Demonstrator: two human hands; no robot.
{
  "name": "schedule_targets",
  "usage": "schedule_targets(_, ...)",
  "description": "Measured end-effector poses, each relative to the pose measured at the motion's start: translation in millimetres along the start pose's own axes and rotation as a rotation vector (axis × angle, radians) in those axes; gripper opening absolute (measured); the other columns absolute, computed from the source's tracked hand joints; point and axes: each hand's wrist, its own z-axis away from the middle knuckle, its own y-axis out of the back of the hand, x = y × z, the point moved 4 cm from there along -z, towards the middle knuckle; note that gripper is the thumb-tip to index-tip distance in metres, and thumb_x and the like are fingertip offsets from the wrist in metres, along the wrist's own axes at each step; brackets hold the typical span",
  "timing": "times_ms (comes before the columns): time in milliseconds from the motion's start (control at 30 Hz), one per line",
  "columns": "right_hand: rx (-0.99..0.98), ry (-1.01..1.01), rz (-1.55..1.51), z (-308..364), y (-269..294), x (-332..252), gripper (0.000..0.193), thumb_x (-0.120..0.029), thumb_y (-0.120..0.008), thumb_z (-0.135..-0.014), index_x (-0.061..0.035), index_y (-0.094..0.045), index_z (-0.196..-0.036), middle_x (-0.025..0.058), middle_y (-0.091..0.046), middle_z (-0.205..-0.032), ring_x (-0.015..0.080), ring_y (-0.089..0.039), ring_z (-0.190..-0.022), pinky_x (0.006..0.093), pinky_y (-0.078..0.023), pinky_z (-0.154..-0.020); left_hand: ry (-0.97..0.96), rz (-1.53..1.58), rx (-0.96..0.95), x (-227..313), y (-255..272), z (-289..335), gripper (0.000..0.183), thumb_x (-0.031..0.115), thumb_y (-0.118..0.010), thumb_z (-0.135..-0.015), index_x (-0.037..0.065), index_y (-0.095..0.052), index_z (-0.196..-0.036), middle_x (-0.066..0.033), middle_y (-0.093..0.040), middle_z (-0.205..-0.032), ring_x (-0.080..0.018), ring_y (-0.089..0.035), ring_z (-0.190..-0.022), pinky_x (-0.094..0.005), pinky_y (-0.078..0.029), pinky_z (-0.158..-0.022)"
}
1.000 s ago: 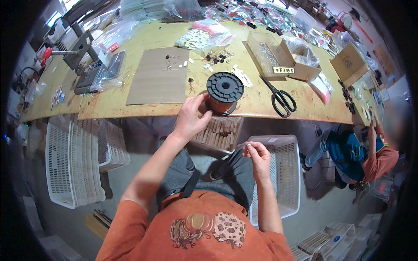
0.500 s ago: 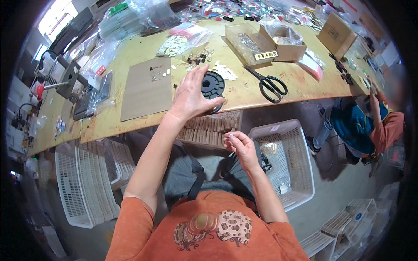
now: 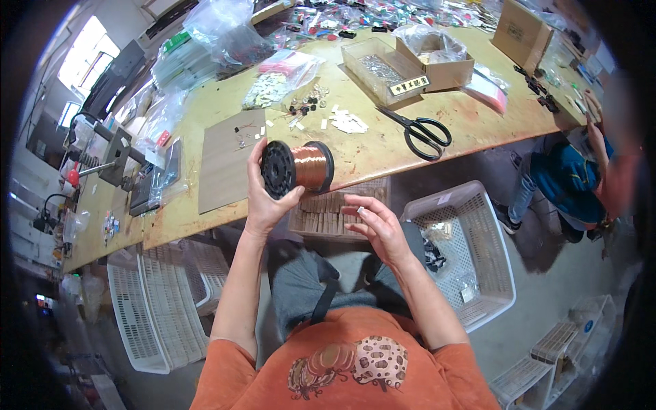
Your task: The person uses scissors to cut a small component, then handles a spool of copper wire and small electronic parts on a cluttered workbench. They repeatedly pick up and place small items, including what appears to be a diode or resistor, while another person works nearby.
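Left hand [image 3: 263, 205] has its grip closed on the copper spool [image 3: 298, 167], lifted off the table [image 3: 369, 147]; right hand [image 3: 376, 229], half-open, apparently pinches wire; I judge winding hardly begun.

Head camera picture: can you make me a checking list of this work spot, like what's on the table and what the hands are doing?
Surface: yellowish wooden table, scuffed, crowded.
Job's things: spool of copper wire lifted off the table.
Clutter: black scissors, brown board, clear box, cardboard box, plastic bags, white basket.
Hands: left hand grips the spool's black end; right hand pinches something small below it, too small to tell.
Cables: black cords at far left.
Surroundings: another person seated at the right.
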Motion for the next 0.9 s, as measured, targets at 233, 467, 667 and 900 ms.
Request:
schedule_targets(233, -0.147, 0.091, 0.057, -40, -37, -8, 0.037, -0.021, -0.057, -0.093, -0.0032, -0.059, -0.126, 0.0071, -0.037, -0.146, 0.0163, -0.047, -0.124, 0.0319, -0.045, -0.098, 0.153, 0.157, -0.054, -7, 22, 26, 0.107, 0.006, -0.080, -0.060, 0.001, -0.018, -0.148, -0.0109, -0.031, -0.138, -0.0228, -0.040, -0.125, -0.0347, -0.032, -0.109)
schedule_targets(467, -0.182, 0.128, 0.186, -38, -46, -6, 0.036, -0.016, -0.055, -0.091, -0.0002, -0.061, -0.123, 0.0128, -0.037, -0.147, 0.0210, -0.039, -0.133, 0.0337, -0.035, -0.107, 0.059, 0.022, -0.144, -14, 23, 38, 0.111, 0.006, -0.086, -0.056, 0.011, -0.019, -0.144, -0.0112, -0.027, -0.142, -0.0257, -0.040, -0.130, -0.0397, -0.041, -0.107)
schedule_targets(667, -0.114, 0.172, 0.067, -46, -45, -23, 0.040, -0.017, -0.053, -0.091, 0.0036, -0.057, -0.126, 0.0127, -0.036, -0.148, 0.0207, -0.038, -0.134, 0.0331, -0.029, -0.110, -0.305, -0.348, -0.115, -14, 14, 29, 0.109, 0.013, -0.092, -0.050, 0.009, -0.025, -0.137, -0.0211, -0.034, -0.141, -0.0383, -0.036, -0.132, -0.0446, -0.032, -0.112)
schedule_targets(900, 0.012, 0.256, 0.238, -50, -40, -25, 0.046, -0.022, -0.059, -0.089, 0.0050, -0.056, -0.126, 0.0117, -0.037, -0.148, 0.0204, -0.042, -0.132, 0.0361, -0.034, -0.108, -0.093, -0.222, -0.148, 0, 10, 14, 0.108, 0.013, -0.090, -0.058, 0.008, -0.023, -0.142, -0.0211, -0.028, -0.147, -0.0371, -0.031, -0.137, -0.0441, -0.028, -0.114)
